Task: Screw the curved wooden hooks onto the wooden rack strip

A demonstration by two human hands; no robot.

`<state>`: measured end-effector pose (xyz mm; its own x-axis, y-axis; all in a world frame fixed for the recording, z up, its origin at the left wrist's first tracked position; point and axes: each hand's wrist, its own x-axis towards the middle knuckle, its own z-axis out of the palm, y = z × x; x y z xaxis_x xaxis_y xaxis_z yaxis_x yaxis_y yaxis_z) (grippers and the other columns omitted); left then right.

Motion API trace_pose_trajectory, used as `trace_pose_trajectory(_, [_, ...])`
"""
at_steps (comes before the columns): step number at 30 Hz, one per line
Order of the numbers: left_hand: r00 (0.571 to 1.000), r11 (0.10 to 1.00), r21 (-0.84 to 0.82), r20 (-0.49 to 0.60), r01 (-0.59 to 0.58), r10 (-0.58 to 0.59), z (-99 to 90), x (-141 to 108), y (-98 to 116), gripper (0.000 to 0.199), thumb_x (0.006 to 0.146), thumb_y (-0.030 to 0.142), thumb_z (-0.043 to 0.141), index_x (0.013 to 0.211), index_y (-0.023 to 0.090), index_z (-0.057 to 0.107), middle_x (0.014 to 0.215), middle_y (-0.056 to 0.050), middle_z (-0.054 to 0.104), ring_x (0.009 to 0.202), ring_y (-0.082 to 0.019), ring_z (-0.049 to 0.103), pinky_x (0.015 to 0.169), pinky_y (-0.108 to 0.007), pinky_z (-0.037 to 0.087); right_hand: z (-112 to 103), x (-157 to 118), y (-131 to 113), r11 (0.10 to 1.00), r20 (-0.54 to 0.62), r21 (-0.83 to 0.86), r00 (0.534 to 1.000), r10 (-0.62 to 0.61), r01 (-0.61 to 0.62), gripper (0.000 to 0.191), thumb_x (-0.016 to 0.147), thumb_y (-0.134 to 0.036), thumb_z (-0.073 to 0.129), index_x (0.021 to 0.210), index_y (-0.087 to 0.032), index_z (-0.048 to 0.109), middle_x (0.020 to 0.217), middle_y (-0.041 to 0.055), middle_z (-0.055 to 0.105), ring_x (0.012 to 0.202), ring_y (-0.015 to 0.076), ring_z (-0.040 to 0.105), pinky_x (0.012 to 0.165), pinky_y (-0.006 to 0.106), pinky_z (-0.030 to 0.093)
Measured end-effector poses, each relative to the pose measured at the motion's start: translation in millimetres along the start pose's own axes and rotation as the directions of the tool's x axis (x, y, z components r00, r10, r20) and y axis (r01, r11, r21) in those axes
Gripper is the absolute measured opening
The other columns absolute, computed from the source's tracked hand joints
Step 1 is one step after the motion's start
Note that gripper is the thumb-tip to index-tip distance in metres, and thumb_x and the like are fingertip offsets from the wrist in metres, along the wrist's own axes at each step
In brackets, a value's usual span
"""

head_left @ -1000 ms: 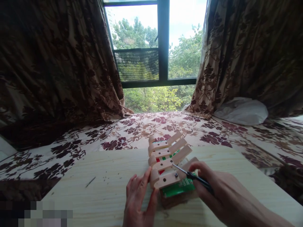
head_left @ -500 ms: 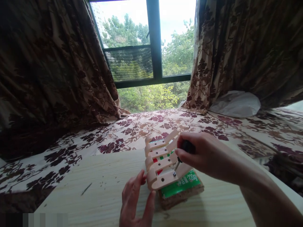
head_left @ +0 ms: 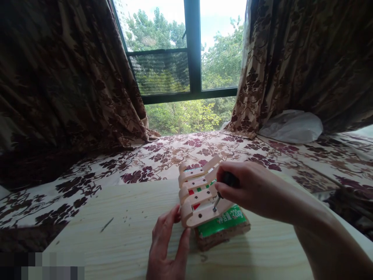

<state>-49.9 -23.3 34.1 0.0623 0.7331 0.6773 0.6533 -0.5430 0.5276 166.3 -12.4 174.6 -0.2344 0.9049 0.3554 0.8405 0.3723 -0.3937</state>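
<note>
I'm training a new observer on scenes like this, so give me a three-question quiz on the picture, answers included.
1. What tool does the right hand grip?
2. True or false: in the picture, the white plastic bag lies to the right of the window.
3. What colour is the wrapper showing at the near end of the wooden piece? A) blue B) green C) orange

Key: 1. screwdriver; 2. true; 3. B.

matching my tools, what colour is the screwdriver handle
The screwdriver handle is black, seen best in the head view.
</note>
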Motion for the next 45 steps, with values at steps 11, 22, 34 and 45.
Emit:
trace_pose_trajectory(11, [0.996, 0.993, -0.071, 0.014, 0.091, -0.09, 1.2, 0.2, 1.7, 0.038, 0.085, 0.03, 0.057, 0.122, 0.034, 0.05, 0.115, 0.004, 0.063, 0.106, -0.013, 0.057, 0.093, -0.025, 0.046, -3.4, -1.9, 0.4, 1.0, 0.042, -0.021, 0.999, 0.0, 0.001, 0.008, 0.077, -0.024, 0.052, 0.071, -0.022, 0.056, 0.062, -0.0042, 0.055, 0.056, 0.0102, 0.042, 0.053, 0.024, 0.027])
trace_pose_trajectory(22, [0.984, 0.976, -0.134, 0.057, 0.173, -0.167, 1.0, -1.1, -0.7, 0.036, 0.084, 0.035, 0.058, 0.119, 0.034, 0.054, 0.113, 0.004, 0.065, 0.105, -0.014, 0.059, 0.094, -0.026, 0.046, -7.9, -5.1, -2.3, 0.998, 0.103, -0.038, 0.994, -0.044, 0.049, 0.006, 0.077, -0.023, 0.052, 0.071, -0.023, 0.055, 0.062, -0.0057, 0.055, 0.056, 0.0098, 0.042, 0.054, 0.025, 0.028])
trace_pose_trajectory(34, [0.984, 0.971, -0.159, 0.041, 0.18, -0.176, 0.8, -1.2, 1.6, 0.036, 0.082, 0.034, 0.06, 0.118, 0.033, 0.055, 0.112, 0.004, 0.065, 0.104, -0.015, 0.059, 0.094, -0.027, 0.046, -4.7, -3.7, -1.6, 0.997, 0.079, -0.052, 0.995, -0.055, 0.06, 0.008, 0.078, -0.024, 0.053, 0.07, -0.023, 0.055, 0.06, -0.0057, 0.054, 0.055, 0.0101, 0.041, 0.054, 0.025, 0.027])
trace_pose_trajectory(45, [0.969, 0.95, -0.19, 0.079, 0.247, -0.236, 0.7, -2.6, 3.2, 0.034, 0.082, 0.038, 0.06, 0.116, 0.032, 0.057, 0.112, 0.003, 0.065, 0.105, -0.016, 0.058, 0.096, -0.028, 0.044, 8.7, 8.5, -1.5, 0.997, 0.03, -0.071, 0.999, 0.011, -0.009, 0.015, 0.087, -0.034, 0.049, 0.081, -0.02, 0.051, 0.065, -0.0016, 0.054, 0.057, 0.0121, 0.041, 0.053, 0.025, 0.028])
